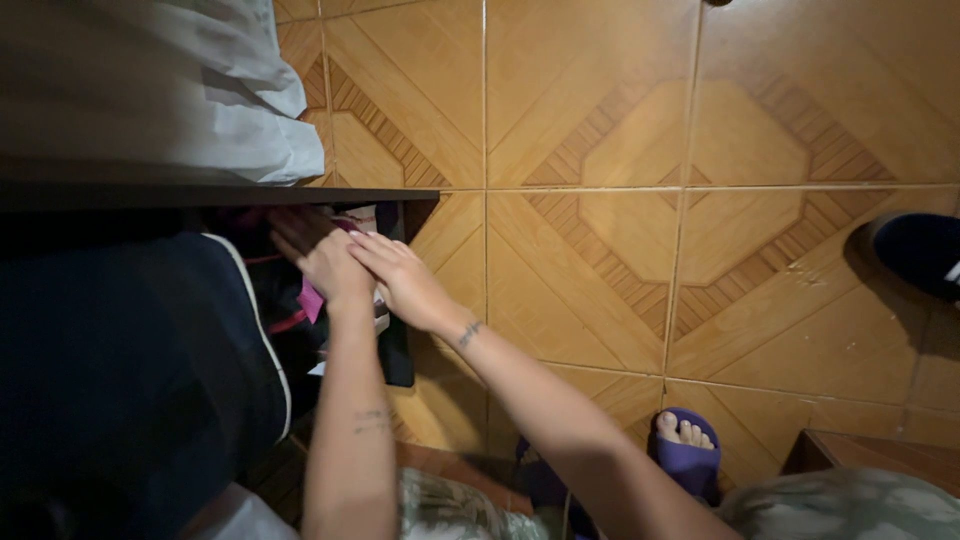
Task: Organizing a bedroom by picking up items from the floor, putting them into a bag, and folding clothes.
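Note:
Both my hands reach under a dark shelf edge (210,196) into a low compartment. My left hand (322,262) rests on a pile of folded clothes, with a pink piece of cloth (310,300) showing just beneath it. My right hand (402,277) lies flat beside it, fingers stretched toward the same pile and touching the left hand. Whether either hand grips the cloth is hidden by the hands themselves. A dark navy garment with a white trim (130,370) fills the space to the left.
A white cloth (240,90) lies on top of the shelf. The floor has orange patterned tiles (640,200). My foot in a purple slipper (688,452) stands below. A dark shoe (920,250) sits at the right edge, a wooden corner (860,455) at lower right.

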